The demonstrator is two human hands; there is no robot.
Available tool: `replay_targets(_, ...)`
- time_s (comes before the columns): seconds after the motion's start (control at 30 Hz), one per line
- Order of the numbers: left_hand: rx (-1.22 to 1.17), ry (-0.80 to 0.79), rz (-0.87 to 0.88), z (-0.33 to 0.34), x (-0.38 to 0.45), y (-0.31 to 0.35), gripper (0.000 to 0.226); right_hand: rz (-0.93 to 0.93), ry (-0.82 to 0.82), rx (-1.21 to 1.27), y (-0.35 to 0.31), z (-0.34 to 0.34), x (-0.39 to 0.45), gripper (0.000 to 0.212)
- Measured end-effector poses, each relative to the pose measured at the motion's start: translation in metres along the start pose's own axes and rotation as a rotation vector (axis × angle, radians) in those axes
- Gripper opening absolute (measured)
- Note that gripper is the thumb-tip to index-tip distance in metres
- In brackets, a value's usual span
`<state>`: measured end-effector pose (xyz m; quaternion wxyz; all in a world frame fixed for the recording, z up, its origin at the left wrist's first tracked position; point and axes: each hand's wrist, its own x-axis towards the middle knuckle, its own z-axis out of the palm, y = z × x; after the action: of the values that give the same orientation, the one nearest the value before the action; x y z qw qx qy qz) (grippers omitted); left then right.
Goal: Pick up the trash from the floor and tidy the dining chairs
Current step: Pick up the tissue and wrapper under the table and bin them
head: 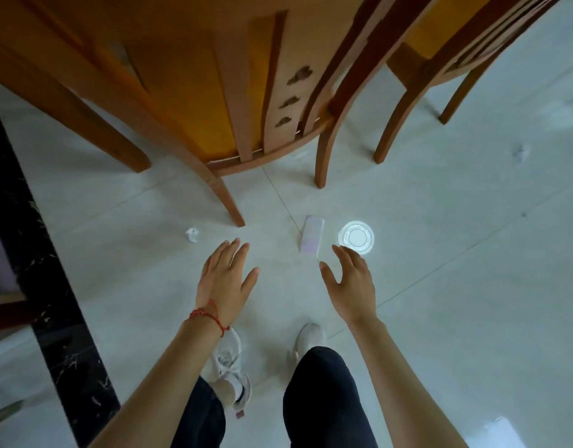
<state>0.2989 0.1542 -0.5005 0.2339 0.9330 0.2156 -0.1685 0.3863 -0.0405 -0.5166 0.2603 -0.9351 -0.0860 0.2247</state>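
Trash lies scattered on the pale tiled floor (440, 286) just ahead of the person's feet: a crumpled paper wad (192, 235) at about 10 o'clock from the left hand, a flat rectangular wrapper (312, 238) at 11 o'clock from the right hand, and a round white lid or cup (356, 238), seen from above, touching nothing and just beside the wrapper on its right. Whether the round piece holds anything cannot be told.

Both arms reach forward and down, palms toward the floor. The left hand (225, 279), with a red string bracelet (210, 315) at the wrist, is spread loosely, fingers together but thumb out, holding nothing. The right hand (353, 282) is open too, fingers curved and thumb splayed, its fingertips overlapping the near edge of the round piece in this view; contact cannot be told.

At 12 o'clock stands a wooden dining chair (272, 92), its rear leg near the paper wad; a second chair (440, 59) stands at 1 o'clock. White sneakers (227, 354) and dark trousers (324, 399) show below.
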Motion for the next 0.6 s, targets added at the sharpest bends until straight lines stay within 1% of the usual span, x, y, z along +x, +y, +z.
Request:
replay_targets(0.13,0.012,0.017,0.022,0.049,0.03,-0.018,0.071,-0.016,0.016,-0.014,0.035,0.041,0.029,0.046)
replay_targets(0.23,0.021,0.006,0.031,0.088,0.053,-0.033,0.061,-0.033,0.022,-0.022,0.061,0.073,0.051,0.046)
replay_targets(0.33,0.028,0.014,0.046,0.128,0.076,-0.046,0.064,-0.057,0.018,-0.047,0.088,0.104,0.074,0.047)
replay_targets(0.43,0.031,0.012,0.062,0.17,0.102,-0.058,0.054,-0.061,0.035,-0.049,0.113,0.135,0.098,0.047)
replay_targets(0.6,0.015,0.046,0.081,0.233,0.143,-0.077,0.053,-0.069,0.075,-0.008,0.15,0.186,0.139,0.048)
